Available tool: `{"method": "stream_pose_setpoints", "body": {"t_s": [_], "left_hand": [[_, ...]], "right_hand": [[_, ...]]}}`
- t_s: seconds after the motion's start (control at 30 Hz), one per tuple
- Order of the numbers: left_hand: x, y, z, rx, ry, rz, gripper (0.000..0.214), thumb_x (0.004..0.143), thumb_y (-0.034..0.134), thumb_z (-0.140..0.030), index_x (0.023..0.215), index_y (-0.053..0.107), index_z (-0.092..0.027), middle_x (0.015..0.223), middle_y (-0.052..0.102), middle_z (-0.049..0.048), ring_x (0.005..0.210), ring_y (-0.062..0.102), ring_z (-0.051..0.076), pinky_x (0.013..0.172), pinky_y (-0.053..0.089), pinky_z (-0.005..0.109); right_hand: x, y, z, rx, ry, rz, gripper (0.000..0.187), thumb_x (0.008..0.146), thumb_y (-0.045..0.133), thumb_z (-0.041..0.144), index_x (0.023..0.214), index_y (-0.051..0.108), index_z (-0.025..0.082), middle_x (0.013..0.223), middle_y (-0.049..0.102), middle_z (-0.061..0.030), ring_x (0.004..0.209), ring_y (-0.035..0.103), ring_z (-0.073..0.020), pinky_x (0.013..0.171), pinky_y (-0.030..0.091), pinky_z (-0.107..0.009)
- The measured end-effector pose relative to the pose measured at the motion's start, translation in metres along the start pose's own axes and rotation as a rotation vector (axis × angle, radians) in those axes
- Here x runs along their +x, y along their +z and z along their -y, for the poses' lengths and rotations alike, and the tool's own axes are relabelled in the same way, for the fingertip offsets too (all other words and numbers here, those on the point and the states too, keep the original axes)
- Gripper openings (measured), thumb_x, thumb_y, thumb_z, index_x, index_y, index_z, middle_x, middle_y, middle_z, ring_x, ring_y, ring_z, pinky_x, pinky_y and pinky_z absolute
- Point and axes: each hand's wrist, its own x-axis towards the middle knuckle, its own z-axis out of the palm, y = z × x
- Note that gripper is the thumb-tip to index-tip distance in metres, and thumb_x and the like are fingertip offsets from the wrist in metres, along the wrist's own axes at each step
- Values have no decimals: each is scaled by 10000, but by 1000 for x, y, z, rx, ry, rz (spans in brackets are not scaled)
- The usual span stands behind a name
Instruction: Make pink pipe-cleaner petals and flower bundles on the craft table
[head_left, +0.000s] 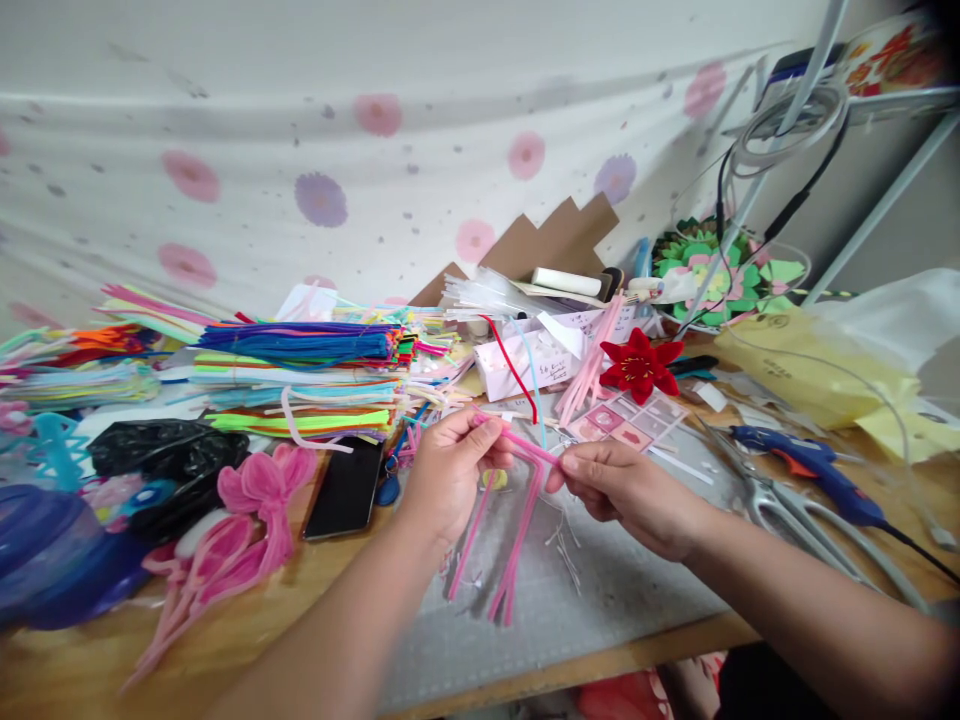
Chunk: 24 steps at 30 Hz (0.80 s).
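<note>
Both my hands hold bent pink pipe cleaners above a grey cutting mat. My left hand is closed around their upper left part. My right hand pinches the bend at the right between thumb and fingers. The loose ends hang down toward the mat. A red pipe-cleaner flower lies just behind my right hand.
Stacks of coloured pipe cleaners fill the left back. A black phone and pink pipe-cleaner flowers lie left of my hands. Scissors and a blue glue gun lie at the right. The table's front edge is close.
</note>
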Motion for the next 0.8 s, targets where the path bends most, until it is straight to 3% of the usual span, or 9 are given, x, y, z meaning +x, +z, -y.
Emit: {"method": "stream_pose_setpoints", "body": {"t_s": [0.23,0.4,0.5,0.57,0.67,0.73,0.8], "left_hand": [[5,-4,2,-81,22,-51,133,700,706,-244,720,642,-129,588,596,-10,538,563,85,548,461,199],[11,-10,6,-68,30,-68,155,695,709,-275,706,633,-141,611,585,-8,558,550,96,568,461,221],[14,-13,-8,249,79,-38,142,722,669,-296,724,652,-154,698,622,25,643,573,137,652,460,267],[11,-10,-24,585,190,3,140,716,664,-268,825,685,-183,871,656,55,825,590,191,770,434,298],[-9,6,-43,945,407,113,335,655,710,-236,989,685,-262,1079,636,56,1077,506,262,916,340,330],[-32,21,-45,1024,367,298,268,654,721,-276,921,701,-273,943,674,57,937,565,262,838,363,320],[-56,32,-38,1090,211,410,92,695,684,-307,767,691,-250,722,665,42,687,579,218,656,374,284]], "right_hand": [[-2,-13,3,184,104,-49,299,747,637,398,676,613,109,491,272,83,411,173,-25,418,74,-214],[-3,-19,4,141,53,-128,313,746,624,427,666,579,128,490,285,81,420,174,-34,421,93,-217],[-7,-23,7,-78,-14,-147,329,774,573,452,661,561,143,493,308,72,428,223,-48,433,147,-220],[-12,-23,12,-298,-50,-151,321,814,514,438,668,563,156,494,326,61,443,278,-68,446,195,-224],[-23,-17,21,-610,-152,-91,285,856,458,351,672,574,166,553,449,23,532,407,-103,518,306,-234],[-33,-8,26,-740,-230,11,259,865,447,282,674,578,165,631,533,1,607,474,-117,584,353,-238],[-44,2,29,-843,-285,124,248,872,435,230,683,582,166,654,559,-4,621,491,-118,597,360,-235]]}}
